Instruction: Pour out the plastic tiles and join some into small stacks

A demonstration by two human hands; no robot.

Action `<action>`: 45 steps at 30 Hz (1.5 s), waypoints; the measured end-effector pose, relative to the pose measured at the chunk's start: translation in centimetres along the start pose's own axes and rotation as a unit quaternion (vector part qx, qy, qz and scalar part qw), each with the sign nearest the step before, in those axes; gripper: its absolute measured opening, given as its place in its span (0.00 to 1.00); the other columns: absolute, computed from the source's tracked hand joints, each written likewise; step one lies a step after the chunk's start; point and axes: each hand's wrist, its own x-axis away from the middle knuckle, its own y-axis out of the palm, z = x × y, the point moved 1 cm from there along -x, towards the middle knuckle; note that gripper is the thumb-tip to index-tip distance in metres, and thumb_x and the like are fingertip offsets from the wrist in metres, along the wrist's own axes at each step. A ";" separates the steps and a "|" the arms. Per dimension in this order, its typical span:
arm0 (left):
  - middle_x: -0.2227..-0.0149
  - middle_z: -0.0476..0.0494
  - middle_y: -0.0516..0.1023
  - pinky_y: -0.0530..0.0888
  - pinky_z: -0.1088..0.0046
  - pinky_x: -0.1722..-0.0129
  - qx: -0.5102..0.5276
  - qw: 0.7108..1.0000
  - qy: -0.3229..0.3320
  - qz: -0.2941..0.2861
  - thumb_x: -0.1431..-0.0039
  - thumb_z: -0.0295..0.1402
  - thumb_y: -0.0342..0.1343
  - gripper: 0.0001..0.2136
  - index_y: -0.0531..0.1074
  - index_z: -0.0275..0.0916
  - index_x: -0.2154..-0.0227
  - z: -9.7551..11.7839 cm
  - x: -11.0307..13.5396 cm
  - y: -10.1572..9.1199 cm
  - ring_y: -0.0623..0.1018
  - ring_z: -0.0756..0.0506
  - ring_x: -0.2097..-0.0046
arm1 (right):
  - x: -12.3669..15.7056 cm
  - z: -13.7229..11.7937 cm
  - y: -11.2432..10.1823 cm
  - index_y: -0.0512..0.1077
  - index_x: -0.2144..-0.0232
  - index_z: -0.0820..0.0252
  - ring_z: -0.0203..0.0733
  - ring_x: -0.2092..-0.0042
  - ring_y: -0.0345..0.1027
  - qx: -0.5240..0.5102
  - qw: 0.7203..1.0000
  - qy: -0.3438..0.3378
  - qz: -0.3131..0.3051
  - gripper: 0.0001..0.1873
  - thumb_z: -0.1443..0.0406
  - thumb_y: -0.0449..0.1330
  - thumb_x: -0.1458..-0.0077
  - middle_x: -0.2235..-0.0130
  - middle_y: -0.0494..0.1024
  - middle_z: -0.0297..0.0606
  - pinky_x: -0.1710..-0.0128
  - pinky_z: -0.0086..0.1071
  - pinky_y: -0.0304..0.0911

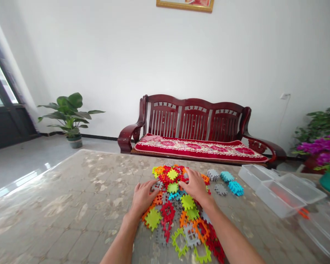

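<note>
A loose pile of toothed plastic building tiles (168, 211) in red, orange, lime green, grey and blue lies in front of me on the table. My left hand (143, 196) rests at the pile's left side, thumb and fingers apart, next to grey and orange window-shaped tiles. Over the upper right of the pile is my right hand (195, 184), its fingers spread and touching the tiles. Between the two hands sits a lime green square tile (172, 187). Neither hand shows a tile gripped, though some fingertips are hidden among the pieces.
Right of the pile stand small stacks of grey tiles (213, 175) and blue tiles (235, 188). Farther right are clear plastic boxes (280, 198) and purple flowers (323, 148). A patterned cover lies on the table (79, 198). Behind it is a wooden bench (195, 121).
</note>
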 end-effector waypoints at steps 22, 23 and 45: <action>0.56 0.44 0.80 0.73 0.68 0.52 0.124 0.974 -0.117 0.148 0.38 0.36 0.45 0.14 0.74 0.41 0.57 -1.7 -0.4 0.0 0.78 0.45 0.54 | 1.3 -7.3 2.0 0.68 0.44 0.52 0.39 0.54 0.72 -0.219 0.959 -0.157 -0.091 0.24 0.67 0.54 0.44 0.53 0.79 0.35 0.48 0.31 0.63; 0.54 0.43 0.80 0.72 0.67 0.50 0.135 0.973 -0.110 0.152 0.37 0.38 0.44 0.16 0.73 0.41 0.55 -1.6 -0.4 0.0 0.78 0.44 0.52 | 0.5 -6.8 1.9 0.69 0.45 0.52 0.39 0.53 0.72 -0.211 0.966 -0.133 -0.072 0.23 0.66 0.52 0.42 0.53 0.79 0.36 0.48 0.32 0.63; 0.40 0.41 0.69 0.55 0.52 0.37 -0.011 0.997 -0.054 0.058 0.39 0.45 0.51 0.20 0.70 0.49 0.45 -0.2 0.0 0.0 0.69 0.40 0.40 | -3.7 -5.3 4.3 0.74 0.51 0.56 0.40 0.50 0.73 -0.336 0.919 -0.096 -0.184 0.24 0.72 0.54 0.50 0.51 0.80 0.34 0.50 0.32 0.67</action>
